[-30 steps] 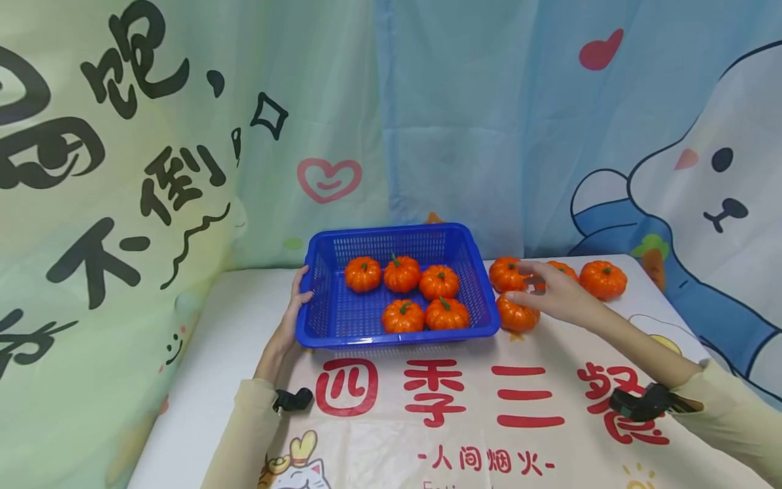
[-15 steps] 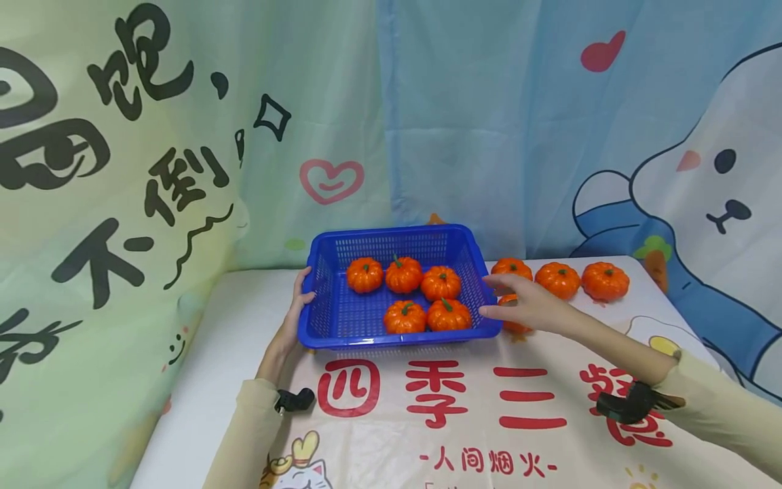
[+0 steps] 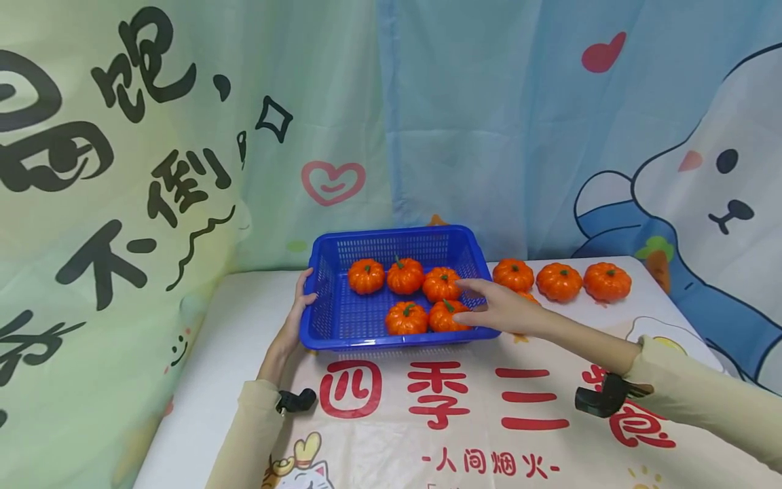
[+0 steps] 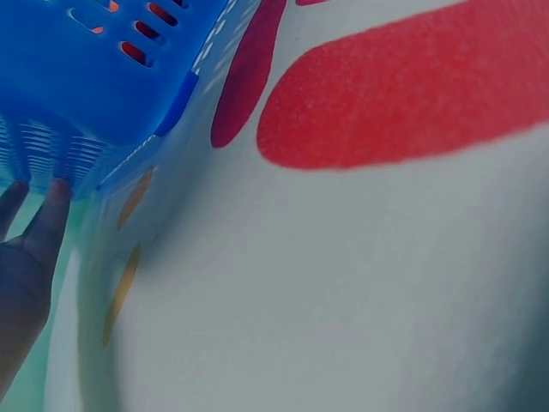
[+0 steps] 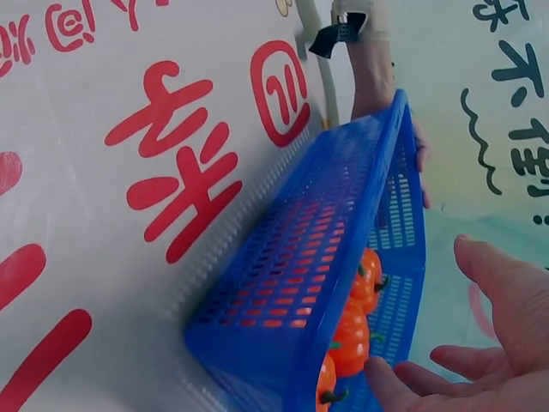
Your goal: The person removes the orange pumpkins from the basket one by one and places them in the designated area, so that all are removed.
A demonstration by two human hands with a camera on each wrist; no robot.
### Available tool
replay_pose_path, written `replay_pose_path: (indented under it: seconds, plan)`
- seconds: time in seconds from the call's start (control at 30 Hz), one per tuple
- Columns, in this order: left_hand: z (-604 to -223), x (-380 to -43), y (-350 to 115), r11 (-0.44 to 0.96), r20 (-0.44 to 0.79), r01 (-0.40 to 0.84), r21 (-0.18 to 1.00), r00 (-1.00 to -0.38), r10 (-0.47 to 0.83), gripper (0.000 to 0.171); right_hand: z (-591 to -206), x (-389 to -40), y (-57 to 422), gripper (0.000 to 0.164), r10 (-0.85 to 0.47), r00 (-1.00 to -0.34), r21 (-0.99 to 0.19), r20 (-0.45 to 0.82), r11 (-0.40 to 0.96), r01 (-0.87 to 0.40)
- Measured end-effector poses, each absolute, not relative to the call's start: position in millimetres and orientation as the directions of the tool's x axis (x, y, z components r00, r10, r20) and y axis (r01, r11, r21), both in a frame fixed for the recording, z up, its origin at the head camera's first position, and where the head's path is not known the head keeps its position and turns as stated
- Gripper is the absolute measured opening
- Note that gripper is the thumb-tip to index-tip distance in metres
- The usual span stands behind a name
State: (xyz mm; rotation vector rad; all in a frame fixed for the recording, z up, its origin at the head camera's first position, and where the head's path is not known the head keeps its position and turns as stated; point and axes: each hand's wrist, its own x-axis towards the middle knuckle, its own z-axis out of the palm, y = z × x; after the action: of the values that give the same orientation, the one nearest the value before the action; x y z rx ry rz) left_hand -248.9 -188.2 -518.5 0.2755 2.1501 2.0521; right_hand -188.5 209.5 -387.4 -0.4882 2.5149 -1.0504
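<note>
A blue plastic basket with slotted walls holds several small orange pumpkins, three along the back and two in front. At its left rim my left hand grips the basket, thumb over the edge. My right hand reaches over the right rim, thumb and fingers spread apart with nothing between them. Its fingertips overlap the front right pumpkin and the back right pumpkin in the head view. From the right wrist, the open fingers show above the basket's interior.
Right of the basket, three pumpkins line the table's back edge. One more pumpkin is mostly hidden behind my right hand. A printed cloth covers the table, and a patterned curtain hangs behind.
My right hand has moved left, from the loose pumpkins on the table to over the basket's right side. The left hand stays on the rim; the basket's pumpkins look unmoved.
</note>
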Motion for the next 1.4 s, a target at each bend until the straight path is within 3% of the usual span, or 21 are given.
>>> replay_pose_path:
  seconds: [0.5, 1.07, 1.4]
  plan:
    - [-518, -249, -188, 0.025, 0.01, 0.016, 1.0, -0.97, 0.241, 0.063, -389, -196, 194, 0.078, -0.474, -0.856, -0.712, -0.209, 0.673, -0.199]
    - [-519, -249, -188, 0.026, -0.001, 0.005, 1.0, -0.97, 0.245, 0.064, -412, -272, 144, 0.076, -0.418, -0.877, -0.543, -0.236, 0.805, -0.238]
    - [-519, -251, -190, 0.015, -0.007, -0.003, 1.0, -0.969, 0.245, 0.063, -417, -305, 120, 0.08, -0.399, -0.868, -0.543, -0.295, 0.818, -0.191]
